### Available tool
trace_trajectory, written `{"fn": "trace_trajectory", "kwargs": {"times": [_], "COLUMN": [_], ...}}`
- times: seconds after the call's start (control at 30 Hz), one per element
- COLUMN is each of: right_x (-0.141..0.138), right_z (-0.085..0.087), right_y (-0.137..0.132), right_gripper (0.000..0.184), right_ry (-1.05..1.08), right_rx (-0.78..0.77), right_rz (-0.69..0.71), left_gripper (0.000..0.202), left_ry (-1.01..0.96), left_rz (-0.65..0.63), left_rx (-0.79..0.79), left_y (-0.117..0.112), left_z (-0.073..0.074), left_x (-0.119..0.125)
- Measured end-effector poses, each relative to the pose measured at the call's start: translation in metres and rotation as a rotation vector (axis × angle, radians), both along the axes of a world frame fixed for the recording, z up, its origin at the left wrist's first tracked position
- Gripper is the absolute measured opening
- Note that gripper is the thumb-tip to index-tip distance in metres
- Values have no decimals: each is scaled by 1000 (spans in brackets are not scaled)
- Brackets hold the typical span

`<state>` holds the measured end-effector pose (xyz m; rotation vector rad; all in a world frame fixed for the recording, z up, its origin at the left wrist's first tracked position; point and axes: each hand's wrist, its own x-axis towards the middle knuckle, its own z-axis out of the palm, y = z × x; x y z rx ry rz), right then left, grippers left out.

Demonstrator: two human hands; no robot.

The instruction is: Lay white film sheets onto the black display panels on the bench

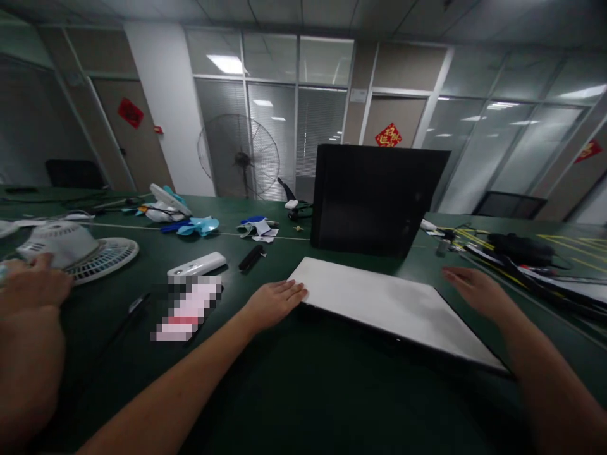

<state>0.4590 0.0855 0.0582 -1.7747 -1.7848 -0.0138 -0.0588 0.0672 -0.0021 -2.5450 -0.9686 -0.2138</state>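
Observation:
A flat white panel (374,300) with a dark edge lies slanted in front of me on the green table. My left hand (277,302) rests against its left end, the fingers stretched out and touching the edge. To the right of the panel is my right hand (474,291), fingers extended, a little apart from the panel and holding nothing. Just behind the panel stands a large black box (379,199).
Another person's hand (35,281) touches a white fan part (66,243) at the left. Nearby lie a blurred-out pink item (192,309), a white handle-like piece (196,264), a black object (251,258) and blue fan blades (198,225). Black cables (535,272) lie at right.

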Motion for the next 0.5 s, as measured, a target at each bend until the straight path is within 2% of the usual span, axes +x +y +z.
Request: {"fn": "trace_trajectory", "kwargs": {"times": [0.1,0.13,0.2,0.23,0.3,0.37,0.5], "right_x": [-36,-54,-92,-109,-134,-143,-129], "right_z": [0,-5,-21,-30,-46,-57,-61], "right_y": [-40,-54,-79,-89,-99,-102,-114], "right_gripper": [32,34,53,56,41,27,28], "right_ry": [-92,-170,-339,-408,-502,-549,-602], "right_rx": [-56,-13,121,193,339,441,511], "right_rz": [313,389,464,485,521,534,508], "left_gripper": [46,45,45,45,43,40,37], "left_ry": [9,2,-17,-28,-46,-42,-30], "left_rz": [-16,-25,-54,-72,-115,-152,-227], "left_rx": [20,27,44,59,99,137,201], "left_y": [-3,-4,-5,-6,-9,-13,-25], "left_z": [3,4,5,5,5,4,0], "left_x": [-1,-2,-1,0,3,8,20]}}
